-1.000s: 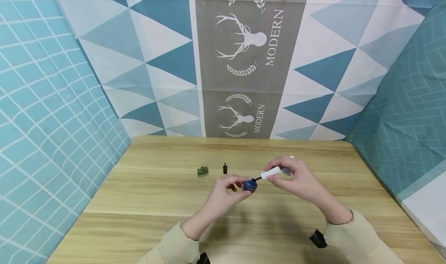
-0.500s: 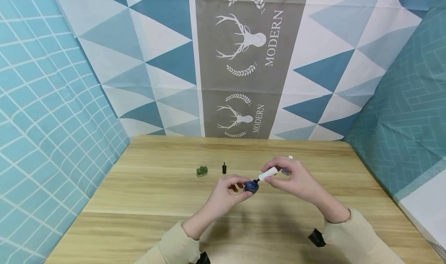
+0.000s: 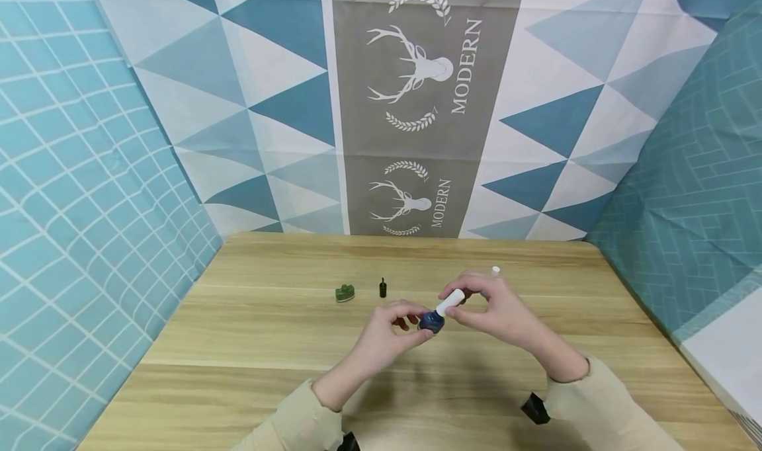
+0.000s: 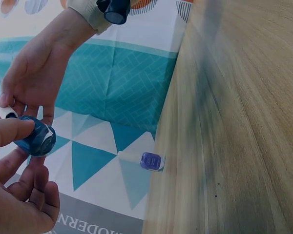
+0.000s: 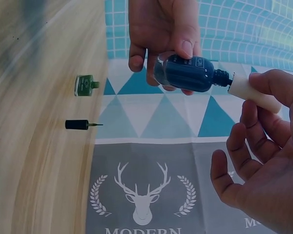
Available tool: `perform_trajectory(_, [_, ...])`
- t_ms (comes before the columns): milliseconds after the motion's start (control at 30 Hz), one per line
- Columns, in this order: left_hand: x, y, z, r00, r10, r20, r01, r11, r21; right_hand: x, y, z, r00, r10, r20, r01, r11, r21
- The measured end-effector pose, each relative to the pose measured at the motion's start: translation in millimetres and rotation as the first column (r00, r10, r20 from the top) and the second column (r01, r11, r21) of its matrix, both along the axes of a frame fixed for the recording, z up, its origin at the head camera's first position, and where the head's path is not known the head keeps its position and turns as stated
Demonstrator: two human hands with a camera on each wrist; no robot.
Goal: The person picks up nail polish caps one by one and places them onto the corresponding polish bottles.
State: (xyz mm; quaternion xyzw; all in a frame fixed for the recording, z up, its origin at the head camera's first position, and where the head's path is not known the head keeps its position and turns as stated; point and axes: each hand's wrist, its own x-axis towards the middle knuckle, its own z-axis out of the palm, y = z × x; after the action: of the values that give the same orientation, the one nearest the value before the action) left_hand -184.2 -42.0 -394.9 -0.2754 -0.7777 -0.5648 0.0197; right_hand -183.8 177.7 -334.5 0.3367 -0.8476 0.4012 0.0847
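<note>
I've got left hand (image 3: 383, 328) pinching bottle (image 5: 188, 74), right hand (image 3: 494, 312) pinching cap (image 5: 245, 89); tilting either could cross-thread the neck (image 5: 221, 77), I reckon.

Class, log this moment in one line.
left hand: holds round blue glass bottle; right hand: pinches white cylindrical cap; cap: not seated

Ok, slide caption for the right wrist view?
Left hand holds the blue nail polish bottle; right hand pinches its unseated white cap.

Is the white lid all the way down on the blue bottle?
No, the right wrist view shows the threaded neck of the blue bottle uncovered, outside the white lid.
</note>
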Motion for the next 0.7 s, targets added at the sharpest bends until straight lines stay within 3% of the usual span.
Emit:
perform_trajectory(333, [1.9,3.1,3.2,0.999,-0.012,0.044,0.011,1.0,0.021,-2.7,-3.1,-4.4,0.999,0.016,0.05,-0.015,0.999,-0.031])
perform_trajectory(700, [1.0,4.4,2.9,0.998,-0.015,0.054,0.016,1.0,-0.008,-7.5,-5.2,-10.2,0.994,0.006,0.106,0.0,0.999,-0.055])
